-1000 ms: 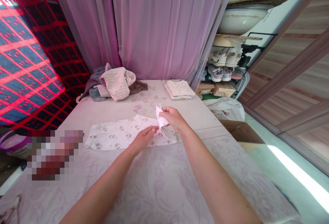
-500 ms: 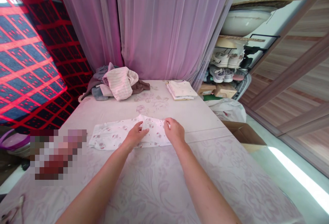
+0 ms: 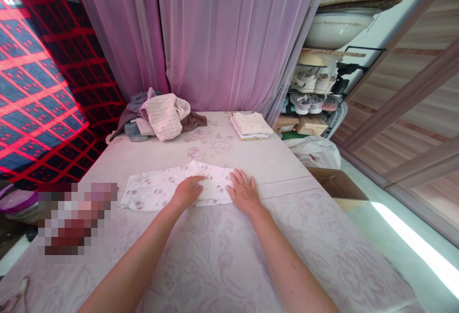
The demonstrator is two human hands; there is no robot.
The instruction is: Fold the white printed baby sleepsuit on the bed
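White printed pants (image 3: 150,186), folded lengthwise, lie flat across the bed in front of me. My left hand (image 3: 187,192) rests on their middle with its fingers stretched over the fabric. At the right end, my right hand (image 3: 244,191) lies flat with fingers spread, touching the cloth's edge and the sheet beside it. Neither hand grips anything. Parts of the pants under my hands are hidden.
A heap of loose clothes (image 3: 163,117) sits at the bed's far left, and a neat folded stack (image 3: 251,125) at the far right. Purple curtains (image 3: 222,40) hang behind. Beyond the right edge stand a cardboard box (image 3: 335,184) and a shoe rack (image 3: 310,90).
My right hand has let go of the pants' right end and flattened out, fingers spread. My left hand has lowered onto the cloth. The view has shifted slightly.
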